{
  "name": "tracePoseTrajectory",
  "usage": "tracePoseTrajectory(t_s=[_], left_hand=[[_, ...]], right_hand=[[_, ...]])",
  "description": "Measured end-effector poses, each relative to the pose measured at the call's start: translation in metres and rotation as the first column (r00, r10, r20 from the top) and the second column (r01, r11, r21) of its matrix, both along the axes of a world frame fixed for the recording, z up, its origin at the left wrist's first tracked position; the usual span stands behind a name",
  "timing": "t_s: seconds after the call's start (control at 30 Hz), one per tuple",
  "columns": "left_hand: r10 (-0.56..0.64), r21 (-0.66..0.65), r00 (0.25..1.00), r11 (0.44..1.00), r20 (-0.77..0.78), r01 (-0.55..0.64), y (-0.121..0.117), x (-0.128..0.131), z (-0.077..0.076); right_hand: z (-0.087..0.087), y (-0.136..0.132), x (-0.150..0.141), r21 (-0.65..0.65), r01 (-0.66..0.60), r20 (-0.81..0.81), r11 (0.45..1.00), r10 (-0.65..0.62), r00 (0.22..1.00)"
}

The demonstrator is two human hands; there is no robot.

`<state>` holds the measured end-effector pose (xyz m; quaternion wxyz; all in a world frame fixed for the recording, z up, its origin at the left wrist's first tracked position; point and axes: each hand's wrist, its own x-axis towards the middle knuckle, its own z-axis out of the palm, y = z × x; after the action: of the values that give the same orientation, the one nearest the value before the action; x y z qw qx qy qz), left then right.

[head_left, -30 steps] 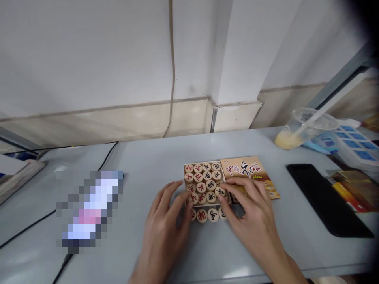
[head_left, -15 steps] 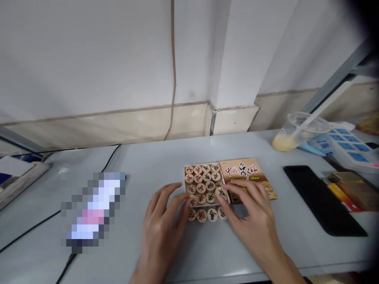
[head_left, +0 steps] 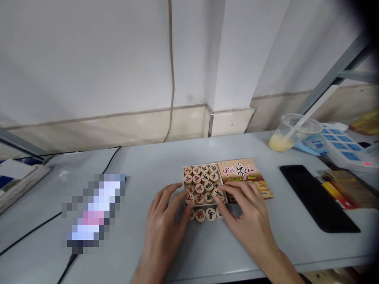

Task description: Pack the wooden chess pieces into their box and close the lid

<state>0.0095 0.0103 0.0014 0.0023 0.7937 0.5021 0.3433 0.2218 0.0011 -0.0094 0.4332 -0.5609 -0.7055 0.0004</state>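
Note:
A small open box point(head_left: 184, 185) filled with round wooden Chinese chess pieces point(head_left: 204, 177) sits on the grey table point(head_left: 154, 165). Its printed lid point(head_left: 241, 173) lies beside it on the right. A row of loose pieces point(head_left: 205, 215) lies just in front of the box. My left hand point(head_left: 164, 225) rests with fingers spread, its fingertips touching the box's left front corner. My right hand point(head_left: 247, 215) has its fingers stretched over the box's right front corner and the lid's near edge, touching a piece there. Neither hand grips anything.
A black phone point(head_left: 316, 197) lies to the right, with coloured packets point(head_left: 340, 189) beyond it. A plastic cup with a straw point(head_left: 288, 134) and a blue-white sheet point(head_left: 337, 142) stand at the back right. Black cables point(head_left: 29, 232) cross the left side beside a blurred object point(head_left: 94, 211).
Both hands stay at the box's front corners with only slight finger shifts. The view has drifted a little, so everything sits slightly lower and further left.

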Motion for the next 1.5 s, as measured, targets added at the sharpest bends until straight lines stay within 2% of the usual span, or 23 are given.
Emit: tracePoseTrajectory(t_s=[0.13, 0.23, 0.33, 0.47, 0.53, 0.8, 0.97, 1.13, 1.3, 1.5], left_hand=[[0.019, 0.073, 0.998, 0.997, 0.062, -0.023, -0.004, -0.002, 0.01], [0.077, 0.064, 0.995, 0.995, 0.062, -0.081, -0.012, -0.01, 0.01], [0.124, -0.02, 0.992, 0.992, 0.018, -0.123, -0.026, -0.024, 0.0], [0.105, -0.156, 0.992, 0.981, -0.064, -0.114, -0.041, -0.036, -0.017], [0.107, -0.175, 0.991, 0.977, -0.081, -0.12, -0.044, -0.036, -0.021], [0.175, -0.13, 0.966, 0.971, -0.189, -0.202, -0.038, -0.022, -0.013], [0.215, -0.176, 0.937, 0.947, -0.274, -0.269, -0.032, -0.009, -0.007], [0.187, -0.183, 0.949, 0.954, -0.255, -0.237, -0.023, -0.003, -0.007], [0.17, -0.192, 0.958, 0.957, -0.23, -0.216, -0.024, -0.006, -0.009], [0.129, -0.254, 0.984, 0.954, -0.119, -0.156, -0.023, -0.013, -0.009]], right_hand=[[0.004, -0.004, 0.002, 0.022, 0.016, -0.042, 1.0, -0.015, 0.999], [0.005, -0.015, 0.009, 0.047, 0.015, -0.041, 0.999, -0.013, 0.999], [-0.001, -0.031, 0.02, 0.035, 0.001, -0.01, 0.999, -0.001, 1.0], [-0.015, -0.047, 0.029, -0.082, -0.029, 0.05, 0.996, 0.033, 0.998], [-0.019, -0.048, 0.029, -0.131, -0.021, 0.071, 0.991, 0.031, 0.997], [-0.015, -0.042, 0.025, -0.183, 0.026, 0.131, 0.983, -0.002, 0.991], [-0.018, -0.038, 0.016, -0.202, 0.07, 0.163, 0.977, -0.037, 0.986], [-0.017, -0.032, 0.008, -0.17, 0.03, 0.146, 0.985, -0.005, 0.989], [-0.017, -0.033, 0.011, -0.16, -0.034, 0.137, 0.986, 0.056, 0.989], [-0.024, -0.033, 0.016, -0.24, -0.109, -0.019, 0.965, 0.108, 0.994]])
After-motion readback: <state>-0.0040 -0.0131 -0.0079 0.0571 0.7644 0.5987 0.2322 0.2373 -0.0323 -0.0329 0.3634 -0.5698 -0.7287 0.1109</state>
